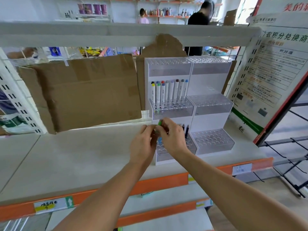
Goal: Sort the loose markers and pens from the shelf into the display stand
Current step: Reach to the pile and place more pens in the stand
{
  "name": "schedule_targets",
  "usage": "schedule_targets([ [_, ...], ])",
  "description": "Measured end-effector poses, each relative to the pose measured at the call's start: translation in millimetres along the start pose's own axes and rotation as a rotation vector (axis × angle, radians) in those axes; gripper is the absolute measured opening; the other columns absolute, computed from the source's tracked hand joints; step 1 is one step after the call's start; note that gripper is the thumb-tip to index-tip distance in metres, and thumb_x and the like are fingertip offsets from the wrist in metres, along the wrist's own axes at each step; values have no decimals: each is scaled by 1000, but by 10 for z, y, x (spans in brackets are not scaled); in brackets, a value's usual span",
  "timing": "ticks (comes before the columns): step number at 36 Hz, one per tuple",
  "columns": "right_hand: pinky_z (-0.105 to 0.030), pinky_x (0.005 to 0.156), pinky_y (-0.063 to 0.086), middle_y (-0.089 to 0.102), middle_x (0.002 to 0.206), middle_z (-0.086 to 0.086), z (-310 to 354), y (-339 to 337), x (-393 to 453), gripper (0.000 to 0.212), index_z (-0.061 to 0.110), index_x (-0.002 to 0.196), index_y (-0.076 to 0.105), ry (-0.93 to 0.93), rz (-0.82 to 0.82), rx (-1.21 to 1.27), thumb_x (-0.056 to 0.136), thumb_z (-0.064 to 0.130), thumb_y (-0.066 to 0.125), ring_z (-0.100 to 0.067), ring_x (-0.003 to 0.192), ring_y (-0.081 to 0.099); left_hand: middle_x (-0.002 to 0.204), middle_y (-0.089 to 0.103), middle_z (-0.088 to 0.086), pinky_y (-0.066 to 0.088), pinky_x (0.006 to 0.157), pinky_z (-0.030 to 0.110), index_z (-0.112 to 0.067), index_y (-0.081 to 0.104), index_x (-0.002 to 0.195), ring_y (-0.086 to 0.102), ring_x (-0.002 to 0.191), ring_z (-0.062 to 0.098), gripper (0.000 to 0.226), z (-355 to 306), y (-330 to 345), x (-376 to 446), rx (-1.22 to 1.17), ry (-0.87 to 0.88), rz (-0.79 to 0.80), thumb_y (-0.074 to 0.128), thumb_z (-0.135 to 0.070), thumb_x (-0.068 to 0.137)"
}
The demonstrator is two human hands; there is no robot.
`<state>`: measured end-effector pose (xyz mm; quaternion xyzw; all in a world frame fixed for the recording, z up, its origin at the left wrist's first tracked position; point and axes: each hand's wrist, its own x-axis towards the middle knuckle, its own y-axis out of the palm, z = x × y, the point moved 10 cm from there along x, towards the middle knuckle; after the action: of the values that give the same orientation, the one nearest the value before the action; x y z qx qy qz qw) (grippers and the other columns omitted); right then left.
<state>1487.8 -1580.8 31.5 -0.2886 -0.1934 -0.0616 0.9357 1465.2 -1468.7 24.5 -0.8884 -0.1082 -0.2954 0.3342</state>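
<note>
Both forearms reached in, the left hand and right hand pinched together around a green-capped marker, best steadied upright before seeking a hole in the display stand.

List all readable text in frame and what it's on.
"农积分兑换商": heading of the white poster on the right, cut off by the frame edge.
"积分值": table header on the same poster.
"美的": red characters on the top-right sign, cut off.
Shelf price tags, marker barrels: too blurred to read.
</note>
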Motion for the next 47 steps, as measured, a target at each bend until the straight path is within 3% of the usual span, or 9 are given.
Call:
schedule_targets([
  [3,-30,54,35,50,61,6,-14,-159,4,14,12,82,48,-9,-113,-32,94,12,53,-14,57,45,100,58,-5,35,65,21,-14,59,119,51,84,2,29,126,-38,10,25,-47,-19,61,-23,91],
  [7,-35,58,43,58,70,-2,-86,-126,-19,3,11,94,50,-58,-93,-136,94,10,53,-25,63,54,119,61,6,49,79,38,-13,54,128,57,109,27,37,466,-86,-5,148,-148,3,55,-25,93],
  [13,-35,57,44,61,69,-7,-180,-59,9,6,9,88,51,-18,-85,-126,91,7,56,-29,66,58,133,54,12,40,98,39,-10,46,137,46,121,32,43,757,-88,-68,241,-245,98,43,-29,98],
  [18,-40,55,43,55,63,-5,-101,37,37,5,8,87,52,-64,-28,-211,91,4,53,-30,59,51,134,54,12,38,100,40,-9,45,138,47,121,32,44,846,-69,-100,248,-266,138,44,-28,98],
  [27,-38,50,39,49,58,-1,-32,10,39,6,7,85,50,-112,-44,-279,90,4,53,-28,54,47,137,50,10,36,103,39,-11,41,140,44,125,29,44,865,-42,-67,240,-280,170,41,-28,99],
  [34,-38,55,37,63,75,-13,-224,260,-1,6,5,92,56,-48,96,-358,90,6,50,-36,69,56,137,50,10,37,101,38,-13,41,140,43,124,29,45,835,10,-9,249,-266,209,41,-31,99],
  [39,-31,45,22,65,82,-13,-310,352,-26,12,7,99,56,2,136,-426,91,8,47,-36,74,58,136,51,11,36,100,38,-11,42,139,45,123,30,45,864,8,-8,265,-272,221,43,-30,98],
  [43,-29,55,29,56,78,-4,-280,354,-52,12,14,103,51,43,139,-576,93,13,44,-30,71,53,136,51,11,37,100,38,-11,43,138,45,122,30,44,884,10,-15,268,-280,225,43,-30,98],
  [47,-29,61,32,64,95,-3,-287,322,-58,7,17,98,50,36,124,-600,95,23,49,-29,88,60,136,51,11,37,100,39,-10,43,138,45,123,31,44,871,3,-19,275,-279,232,43,-30,98],
])
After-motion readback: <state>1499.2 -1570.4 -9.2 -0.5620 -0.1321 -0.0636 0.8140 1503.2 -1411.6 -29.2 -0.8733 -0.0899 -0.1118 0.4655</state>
